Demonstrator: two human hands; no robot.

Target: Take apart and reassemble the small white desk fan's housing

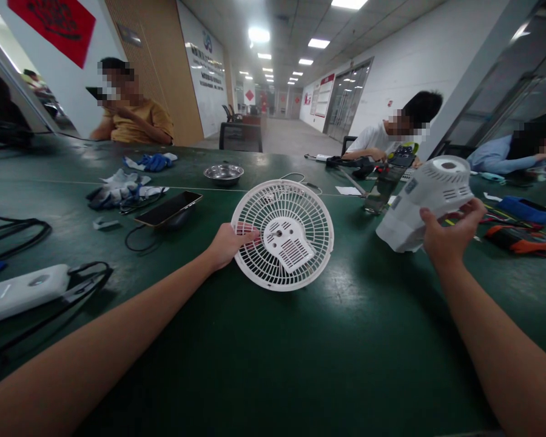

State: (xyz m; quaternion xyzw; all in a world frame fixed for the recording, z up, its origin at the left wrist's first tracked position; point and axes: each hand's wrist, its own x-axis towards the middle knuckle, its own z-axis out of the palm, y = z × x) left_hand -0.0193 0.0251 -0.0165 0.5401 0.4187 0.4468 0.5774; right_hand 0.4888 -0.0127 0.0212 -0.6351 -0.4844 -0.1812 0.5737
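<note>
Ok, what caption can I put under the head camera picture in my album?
Left hand grips a round white grille, right hand a white plastic housing, at a green table.

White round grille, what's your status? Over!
Left hand gripping grille by its left edge. Right hand holding white housing, apart from grille. Metal bowl beyond grille, seemingly not in the way.

A hand could pass on the near side of the fan grille (283,238), over the tabletop (273,358), or through the gap to its right, before the white housing (416,203). The left hand (231,244) and phone (169,209) obstruct its left.
</note>
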